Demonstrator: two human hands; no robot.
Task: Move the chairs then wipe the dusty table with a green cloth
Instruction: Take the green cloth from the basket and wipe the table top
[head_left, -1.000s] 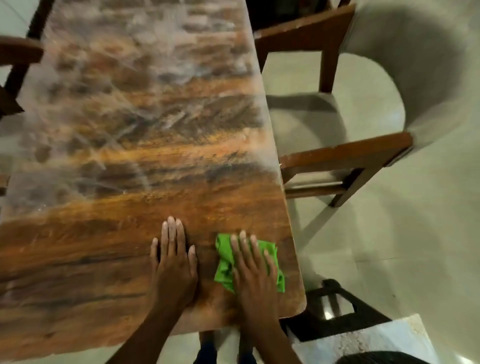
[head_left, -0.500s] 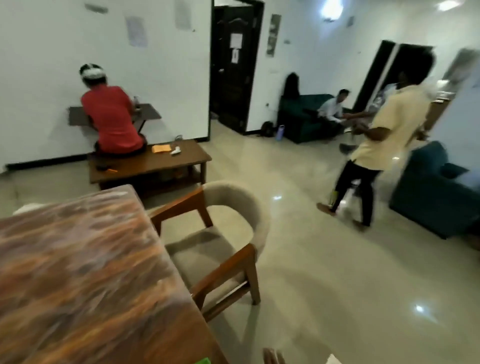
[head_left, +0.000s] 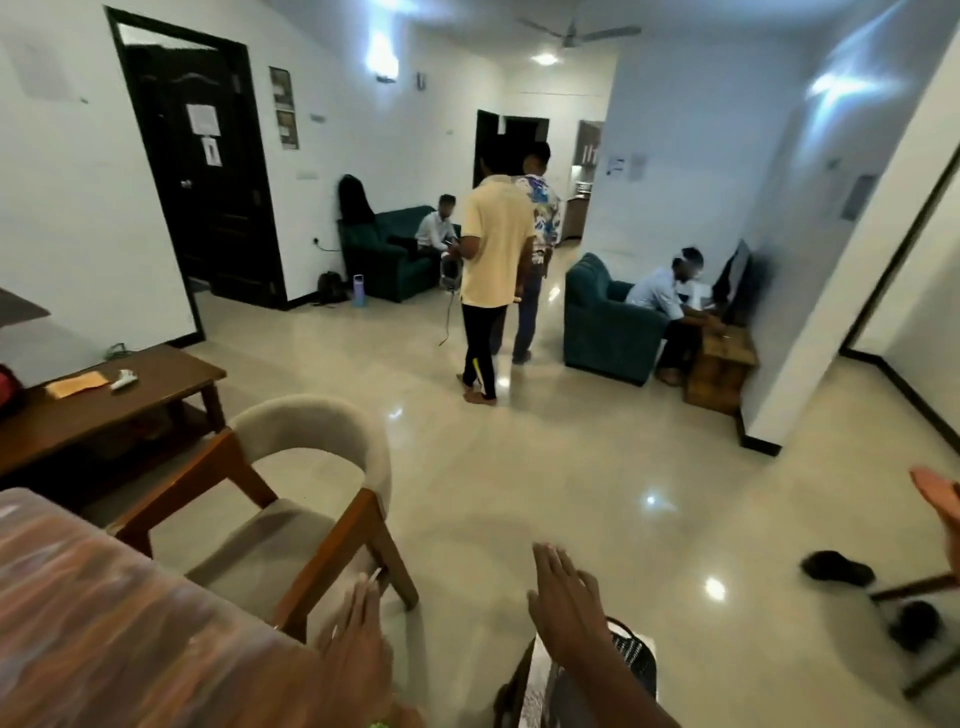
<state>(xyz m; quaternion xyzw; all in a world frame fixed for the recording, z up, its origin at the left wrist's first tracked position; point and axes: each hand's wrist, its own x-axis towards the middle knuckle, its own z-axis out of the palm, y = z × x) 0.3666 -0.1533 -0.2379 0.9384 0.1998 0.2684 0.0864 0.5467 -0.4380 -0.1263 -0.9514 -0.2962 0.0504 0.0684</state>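
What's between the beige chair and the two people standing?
Only bare glossy floor lies between the chair and the standing people, as the head view shows.

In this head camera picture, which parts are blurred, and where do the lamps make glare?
Head view: the left hand and the near table are smeared by motion blur, while the right hand is a little sharper; the chair and the standing people are fairly clear. Wall lamps flare white on the far wall, bright spots glare on the glossy floor, and the wide lens bends the walls at the edges.
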